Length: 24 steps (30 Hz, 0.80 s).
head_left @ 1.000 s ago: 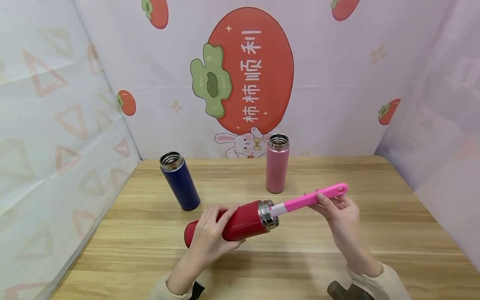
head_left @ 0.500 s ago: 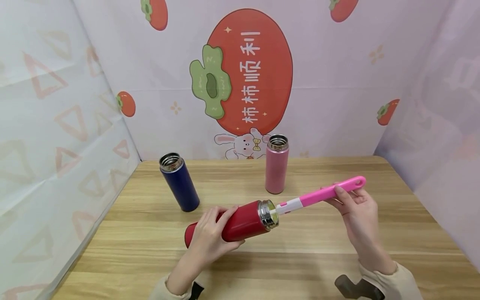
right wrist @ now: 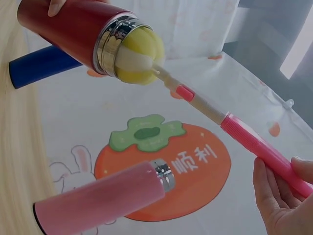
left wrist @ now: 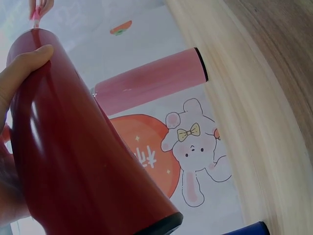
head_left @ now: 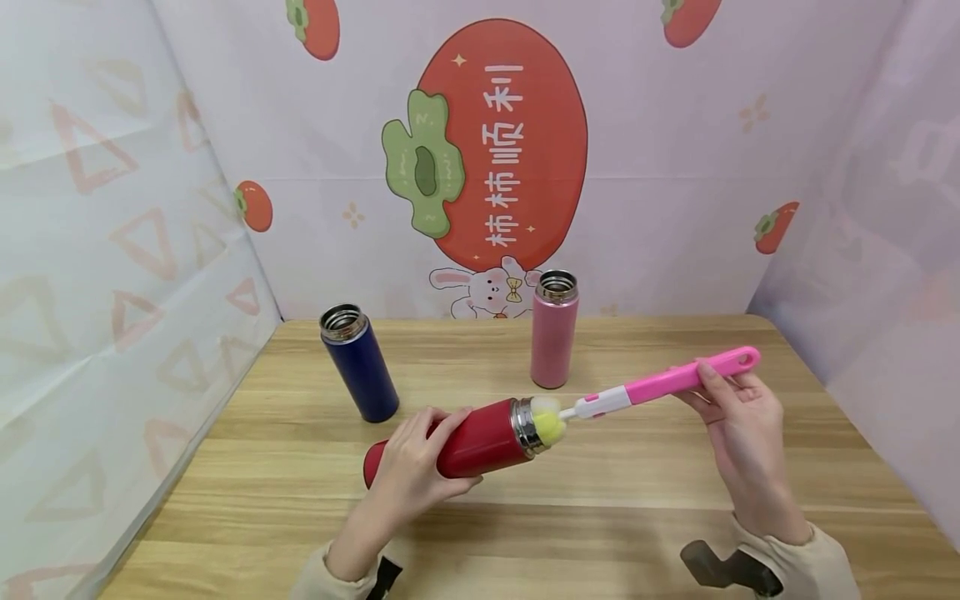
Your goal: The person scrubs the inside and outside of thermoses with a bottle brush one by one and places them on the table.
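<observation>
My left hand (head_left: 416, 462) grips a red vacuum flask (head_left: 487, 440) round its body, tilted with its steel mouth up to the right. The left wrist view shows the thumb lying along the red flask (left wrist: 73, 142). My right hand (head_left: 746, 429) pinches the pink handle of a bottle brush (head_left: 667, 383) between thumb and fingers. The brush's yellow and white sponge head (right wrist: 139, 56) bulges out of the flask's mouth, its inner part hidden inside. In the right wrist view the right hand (right wrist: 283, 196) holds the handle at lower right.
A dark blue flask (head_left: 362, 367) stands without a lid at the left back. A pink flask (head_left: 555, 333), also lidless, stands near the back edge of the wooden table (head_left: 675, 492). Behind hangs a printed cloth (head_left: 652, 167), and cloth sides flank the table.
My right hand has drawn the brush out to the right and slightly up, bringing the sponge head into sight at the mouth. The left hand and red flask have barely shifted.
</observation>
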Available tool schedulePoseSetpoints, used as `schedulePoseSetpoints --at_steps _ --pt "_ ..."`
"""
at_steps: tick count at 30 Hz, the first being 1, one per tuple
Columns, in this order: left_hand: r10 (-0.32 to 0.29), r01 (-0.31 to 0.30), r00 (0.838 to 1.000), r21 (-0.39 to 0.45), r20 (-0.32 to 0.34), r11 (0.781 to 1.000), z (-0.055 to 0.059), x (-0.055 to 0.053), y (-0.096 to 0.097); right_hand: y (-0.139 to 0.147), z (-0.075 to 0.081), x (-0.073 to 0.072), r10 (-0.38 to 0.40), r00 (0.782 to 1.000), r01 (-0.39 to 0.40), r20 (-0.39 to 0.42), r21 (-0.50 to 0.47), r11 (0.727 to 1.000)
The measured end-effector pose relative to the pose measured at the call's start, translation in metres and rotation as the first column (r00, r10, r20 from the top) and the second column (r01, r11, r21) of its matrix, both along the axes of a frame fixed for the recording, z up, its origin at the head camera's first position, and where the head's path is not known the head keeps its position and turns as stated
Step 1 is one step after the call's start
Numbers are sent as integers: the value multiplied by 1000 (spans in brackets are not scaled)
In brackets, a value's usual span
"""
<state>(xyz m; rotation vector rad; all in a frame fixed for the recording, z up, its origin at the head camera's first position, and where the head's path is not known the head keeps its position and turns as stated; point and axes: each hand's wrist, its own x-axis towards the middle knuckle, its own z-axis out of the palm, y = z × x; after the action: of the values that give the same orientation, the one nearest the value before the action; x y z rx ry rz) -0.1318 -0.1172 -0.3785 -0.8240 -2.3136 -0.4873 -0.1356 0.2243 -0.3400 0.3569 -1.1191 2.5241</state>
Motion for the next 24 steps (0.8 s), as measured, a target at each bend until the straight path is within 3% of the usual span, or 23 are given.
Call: schedulePoseSetpoints --at_steps 3,7,13,24 --pt "-2 2 1000 -3 1 1000 0 -1 -1 -5 9 4 -5 999 5 40 3 1000" --pt "-5 5 1000 1 11 1000 0 -2 -3 -4 9 3 -27 997 26 72 17 1000" --pt "-3 3 1000 -7 11 1000 0 -3 -6 4 7 0 0 1000 1 24 -52 999" --pt "-21 21 1000 -7 8 1000 3 -3 -5 13 11 0 -17 1000 15 -20 -106 994"
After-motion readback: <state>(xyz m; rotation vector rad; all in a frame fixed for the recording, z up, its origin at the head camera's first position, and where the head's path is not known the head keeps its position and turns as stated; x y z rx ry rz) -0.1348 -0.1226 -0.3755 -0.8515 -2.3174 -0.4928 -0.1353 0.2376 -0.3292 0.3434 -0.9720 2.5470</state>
